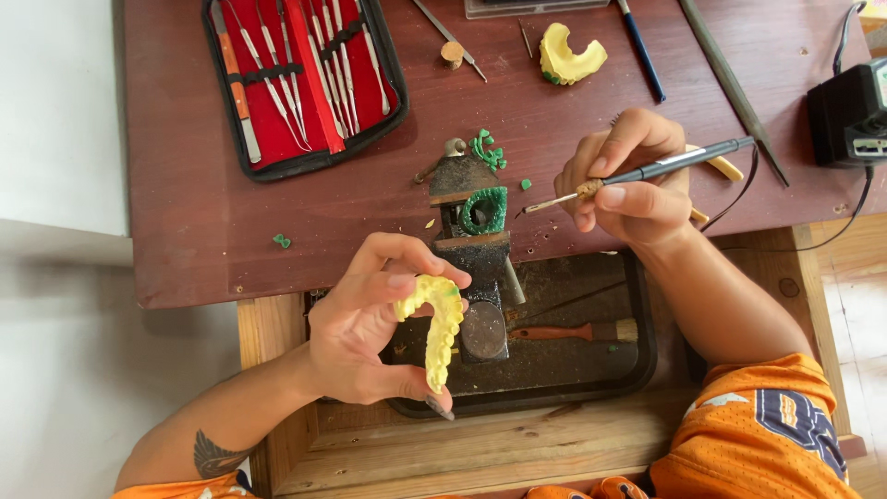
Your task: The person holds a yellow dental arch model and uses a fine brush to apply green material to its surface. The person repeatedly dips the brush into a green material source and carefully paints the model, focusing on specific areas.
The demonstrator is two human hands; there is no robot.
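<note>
My left hand (pixel 365 323) holds a yellow dental cast (pixel 437 325) shaped like an arch of teeth, pinched between thumb and fingers above a dark tray (pixel 637 370). My right hand (pixel 633 180) grips a thin dark wired tool (pixel 651 171) like a pen, its metal tip pointing left toward a green wax piece (pixel 485 211). That green piece rests on a small dark stand (pixel 473 245) between my two hands.
A red-lined case of metal instruments (pixel 305 79) lies open at the back left. A second yellow cast (pixel 568 55), a blue pen (pixel 640 51) and a long file (pixel 735 88) lie at the back. A black power unit (pixel 848 115) sits at right. A brush (pixel 573 331) lies in the tray.
</note>
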